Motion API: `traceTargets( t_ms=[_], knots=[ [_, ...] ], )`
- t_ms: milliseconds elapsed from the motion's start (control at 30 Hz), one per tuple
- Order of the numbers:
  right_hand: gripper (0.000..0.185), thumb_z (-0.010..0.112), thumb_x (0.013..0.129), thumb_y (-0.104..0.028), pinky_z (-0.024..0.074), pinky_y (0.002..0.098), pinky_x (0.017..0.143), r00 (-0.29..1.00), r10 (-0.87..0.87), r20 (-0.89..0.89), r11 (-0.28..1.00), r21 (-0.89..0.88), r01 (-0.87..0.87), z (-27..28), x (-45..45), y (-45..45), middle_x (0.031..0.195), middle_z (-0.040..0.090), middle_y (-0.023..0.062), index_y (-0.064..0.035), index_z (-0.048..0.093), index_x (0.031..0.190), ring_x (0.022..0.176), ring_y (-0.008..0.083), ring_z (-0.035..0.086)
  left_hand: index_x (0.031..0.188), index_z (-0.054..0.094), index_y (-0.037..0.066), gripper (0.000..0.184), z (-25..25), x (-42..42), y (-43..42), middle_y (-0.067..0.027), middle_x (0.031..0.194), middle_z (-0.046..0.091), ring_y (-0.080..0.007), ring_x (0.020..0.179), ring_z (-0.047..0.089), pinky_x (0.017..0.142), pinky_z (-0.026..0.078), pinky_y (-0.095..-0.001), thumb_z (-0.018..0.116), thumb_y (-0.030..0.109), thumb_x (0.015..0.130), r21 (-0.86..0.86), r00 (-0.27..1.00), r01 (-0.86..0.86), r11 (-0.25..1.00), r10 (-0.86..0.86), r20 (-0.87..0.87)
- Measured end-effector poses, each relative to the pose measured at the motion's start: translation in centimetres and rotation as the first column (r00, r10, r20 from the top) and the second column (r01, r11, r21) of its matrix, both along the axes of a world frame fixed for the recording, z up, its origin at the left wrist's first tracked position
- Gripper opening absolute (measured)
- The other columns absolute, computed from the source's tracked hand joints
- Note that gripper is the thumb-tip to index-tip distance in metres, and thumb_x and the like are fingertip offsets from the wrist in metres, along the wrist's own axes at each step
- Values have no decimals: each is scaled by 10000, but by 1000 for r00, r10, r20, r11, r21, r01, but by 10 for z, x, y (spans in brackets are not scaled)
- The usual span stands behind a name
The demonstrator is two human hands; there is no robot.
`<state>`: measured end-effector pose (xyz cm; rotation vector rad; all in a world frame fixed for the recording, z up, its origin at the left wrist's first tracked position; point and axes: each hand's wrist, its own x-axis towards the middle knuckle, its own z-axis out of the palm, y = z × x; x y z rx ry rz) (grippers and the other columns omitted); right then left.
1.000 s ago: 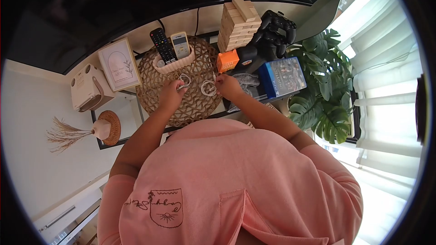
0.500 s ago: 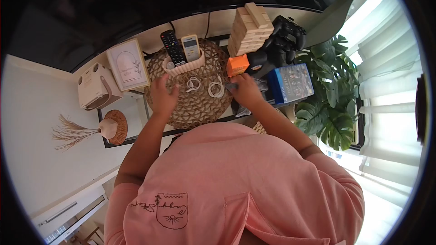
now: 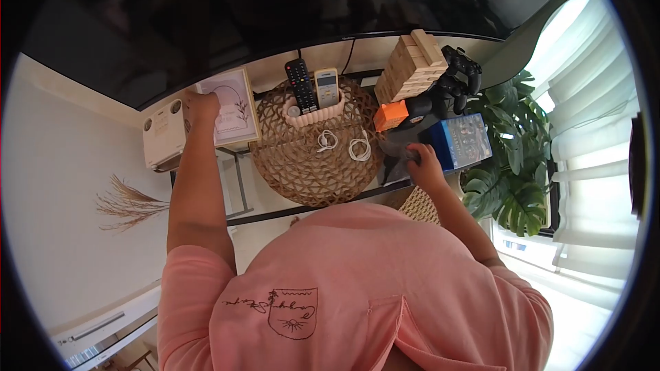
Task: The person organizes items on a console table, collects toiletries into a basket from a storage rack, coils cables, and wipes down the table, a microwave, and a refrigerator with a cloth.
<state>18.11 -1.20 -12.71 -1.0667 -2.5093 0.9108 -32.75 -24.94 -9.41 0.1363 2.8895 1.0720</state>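
My left hand (image 3: 203, 106) is at the lower left part of a framed print (image 3: 236, 113), beside a white box-shaped device (image 3: 165, 136); its fingers are too hidden to tell what they hold. My right hand (image 3: 425, 165) is closed on a grey, crumpled see-through item (image 3: 397, 158), left of a blue game case (image 3: 467, 141). Two coiled white cables, one smaller (image 3: 327, 141) and one larger (image 3: 359, 147), lie on a round woven mat (image 3: 295, 182). An orange box (image 3: 390, 117) stands just right of the mat.
A pink ribbed holder (image 3: 315, 117) carries a black remote (image 3: 300, 84) and a white one (image 3: 326, 88). Behind the orange box are a wooden block tower (image 3: 411, 69) and black controllers (image 3: 459, 72). Dried grass (image 3: 130, 205) juts out at left, a leafy plant (image 3: 507, 189) stands right.
My left hand let go of the smaller cable and moved left to the framed print. My right hand left the larger cable and moved right, closing on the grey item. The view shifted.
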Motion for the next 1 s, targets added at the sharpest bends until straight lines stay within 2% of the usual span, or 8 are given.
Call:
traceTargets(
  t_ms=[133,267,367,500,667,800,867,1000],
  knots=[
    [369,609,753,-73,468,360,857,997,-36,-67,989,-145,26,21,28,-30,1080,564,133,-61,588,1121,999,303,579,1314,436,90,441,-13,-30,7,-170,1113,546,-288,941,591,544,568,-312,476,143,878,295,902,-185,937,44,429],
    [365,610,765,-66,461,315,846,990,-136,-47,948,-296,116,30,41,-70,1067,574,89,-58,585,1129,975,233,577,1261,493,92,370,-26,-42,-3,-160,1129,537,-288,901,589,569,582,-342,422,81,898,256,852,-195,947,34,522],
    [359,614,771,-58,457,292,840,975,-209,-70,910,-379,168,37,40,-95,1044,578,66,-61,587,1129,973,188,568,1208,524,-18,335,-41,-47,-18,-145,805,652,-280,650,653,535,560,-339,527,87,890,279,867,-95,956,-58,495],
    [353,610,778,-46,454,285,839,959,-263,-103,864,-467,187,23,29,-115,1041,585,63,-60,589,1129,980,155,557,1175,535,-28,336,-1,13,-40,-206,942,664,-353,780,660,709,530,-420,560,169,904,156,951,85,984,-127,283],
    [372,604,793,-50,457,289,845,956,-211,-204,771,-635,34,55,-39,-147,1075,605,83,-55,586,1165,958,159,573,1185,537,-9,336,45,109,-108,-242,1082,615,-410,1016,585,835,464,-456,550,211,932,109,878,404,908,-352,-323],
    [408,629,802,-113,447,310,880,974,-50,-219,807,-583,-90,57,-121,-150,1108,599,104,-74,580,1205,1013,195,576,1143,564,-9,301,88,173,-194,-202,1020,612,-390,926,581,819,457,-437,577,180,909,150,837,506,850,-441,-326],
    [407,648,801,-145,443,345,905,951,55,-305,911,-375,-173,56,-173,-153,1132,578,139,-85,586,1199,1040,257,578,1119,571,-7,303,101,195,-238,-190,993,609,-375,891,577,806,460,-418,624,166,876,-55,765,549,834,-528,-370],
    [392,637,823,-129,454,358,915,900,279,-335,957,16,-290,62,-280,-151,1160,549,149,-100,589,1211,1048,314,569,1066,567,-3,253,96,237,-296,-156,938,592,-289,895,570,813,462,-362,649,17,827,175,876,461,870,-415,-244]
  ],
)
